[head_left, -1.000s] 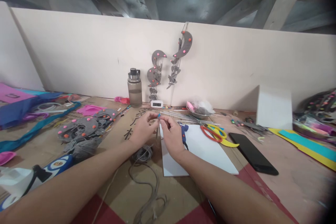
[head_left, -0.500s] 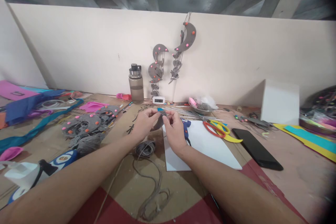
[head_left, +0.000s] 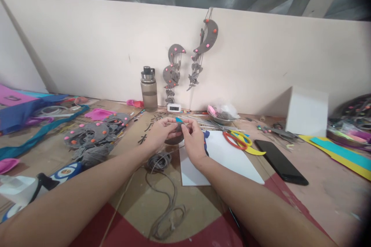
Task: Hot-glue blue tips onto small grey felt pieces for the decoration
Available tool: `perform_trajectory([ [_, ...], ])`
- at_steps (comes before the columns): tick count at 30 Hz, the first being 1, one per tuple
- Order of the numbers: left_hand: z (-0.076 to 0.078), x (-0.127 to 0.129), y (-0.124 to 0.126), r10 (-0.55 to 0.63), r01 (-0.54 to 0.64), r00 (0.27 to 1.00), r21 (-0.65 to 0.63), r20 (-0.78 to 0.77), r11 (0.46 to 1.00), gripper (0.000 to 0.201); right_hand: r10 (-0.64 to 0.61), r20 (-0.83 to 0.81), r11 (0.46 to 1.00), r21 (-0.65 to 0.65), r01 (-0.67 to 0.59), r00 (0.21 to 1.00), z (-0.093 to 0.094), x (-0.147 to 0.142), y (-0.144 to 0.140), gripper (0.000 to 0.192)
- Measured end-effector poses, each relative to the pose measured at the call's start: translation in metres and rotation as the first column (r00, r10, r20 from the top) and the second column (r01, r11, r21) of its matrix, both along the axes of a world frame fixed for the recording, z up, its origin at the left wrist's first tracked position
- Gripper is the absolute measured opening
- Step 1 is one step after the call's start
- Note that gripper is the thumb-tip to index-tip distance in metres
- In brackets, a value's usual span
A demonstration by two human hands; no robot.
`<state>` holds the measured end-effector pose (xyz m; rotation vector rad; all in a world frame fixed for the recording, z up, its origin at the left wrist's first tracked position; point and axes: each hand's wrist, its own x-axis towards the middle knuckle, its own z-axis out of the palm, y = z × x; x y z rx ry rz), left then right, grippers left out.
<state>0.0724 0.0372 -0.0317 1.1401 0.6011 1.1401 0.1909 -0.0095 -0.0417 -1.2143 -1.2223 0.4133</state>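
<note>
grey felt crescents (head_left: 92,134) with pink and orange dots lie stacked toward the left edge of the table (head_left: 319,185), judged finished pieces. at the middle, the left hand (head_left: 160,133) and right hand (head_left: 193,142) meet, both pinched shut on one small grey felt piece (head_left: 174,137) with a blue bit (head_left: 179,120) at its top, held just above the table; judged work in progress, not yet strung. grey cord (head_left: 162,185) trails loose below the hands. right of them lie a white sheet (head_left: 228,160), scissors (head_left: 235,139) and a phone (head_left: 280,161), untouched.
</note>
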Motion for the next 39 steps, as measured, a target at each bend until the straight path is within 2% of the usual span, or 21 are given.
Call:
perform_trajectory([
  [8,0.000,-0.001,0.000,-0.039,0.039,0.999,0.010,-0.027,0.999,0.025,-0.016,-0.037,1.000,-0.026,0.015,0.999,0.000,0.002,0.003,0.019],
  [13,-0.001,-0.001,0.002,-0.007,0.008,1.000,0.032,-0.030,0.999,0.026,-0.005,-0.038,1.000,-0.029,0.004,0.999,0.000,0.002,0.002,0.019],
  [18,-0.003,-0.003,0.009,0.090,-0.091,0.996,0.042,0.023,0.995,0.025,0.005,0.008,1.000,-0.026,-0.004,1.000,-0.004,-0.002,0.002,0.024],
  [22,-0.006,-0.010,0.022,0.257,-0.261,0.962,0.041,0.090,0.964,0.024,0.134,0.030,0.985,-0.110,-0.130,0.990,-0.002,-0.005,0.002,0.018],
  [25,-0.009,-0.018,0.033,0.338,-0.346,0.927,0.025,0.161,0.938,0.025,0.232,0.004,0.954,-0.197,-0.226,0.973,0.011,-0.009,-0.003,0.019],
  [27,-0.010,-0.022,0.039,0.374,-0.382,0.908,0.007,0.191,0.924,0.025,0.289,-0.056,0.933,-0.207,-0.294,0.956,0.025,-0.012,-0.011,0.020],
  [30,-0.012,-0.026,0.047,0.406,-0.414,0.886,-0.012,0.225,0.910,0.027,0.395,-0.179,0.892,-0.163,-0.423,0.901,0.049,-0.016,-0.027,0.020],
  [33,-0.013,-0.029,0.051,0.416,-0.426,0.880,-0.005,0.228,0.905,0.029,0.491,-0.229,0.847,-0.097,-0.522,0.840,0.072,-0.018,-0.045,0.021],
  [36,-0.013,-0.031,0.052,0.412,-0.424,0.882,0.004,0.230,0.906,0.029,0.547,-0.184,0.827,-0.032,-0.561,0.817,0.091,-0.020,-0.067,0.021],
  [39,-0.012,-0.034,0.052,0.423,-0.433,0.885,0.010,0.193,0.901,0.024,0.538,0.006,0.843,-0.001,-0.538,0.843,0.107,-0.026,-0.094,0.021],
])
